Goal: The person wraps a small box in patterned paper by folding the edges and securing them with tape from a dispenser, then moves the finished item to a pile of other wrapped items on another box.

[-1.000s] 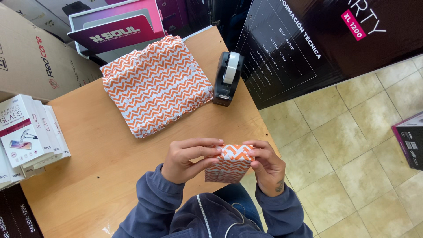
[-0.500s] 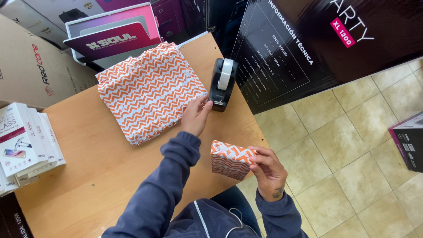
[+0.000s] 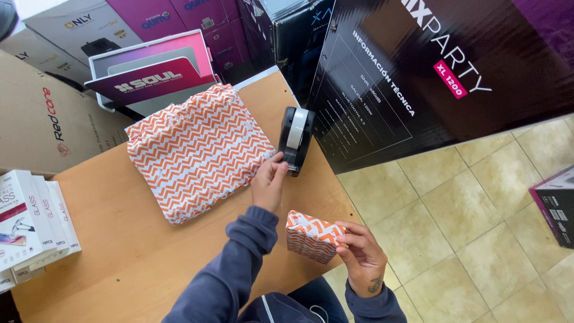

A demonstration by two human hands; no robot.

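My right hand (image 3: 359, 254) holds a small box wrapped in orange-and-white zigzag paper (image 3: 311, 235) at the near edge of the wooden table (image 3: 119, 239). My left hand (image 3: 269, 179) reaches forward, its fingertips pinched at the near end of a black tape dispenser (image 3: 295, 139) with a roll of clear tape. Whether tape is between the fingers cannot be told. A stack of the same zigzag wrapping paper (image 3: 200, 149) lies flat on the table, just left of that hand.
Small white boxes (image 3: 30, 218) are lined up at the table's left edge. Big cardboard and printed cartons (image 3: 430, 72) stand close behind and to the right of the table. A tiled floor (image 3: 478, 227) is on the right, with another box (image 3: 556, 203) at the far right.
My left hand let go of the wrapped box and reached up to the tape dispenser. My right hand alone keeps the box, a little lower and to the right.
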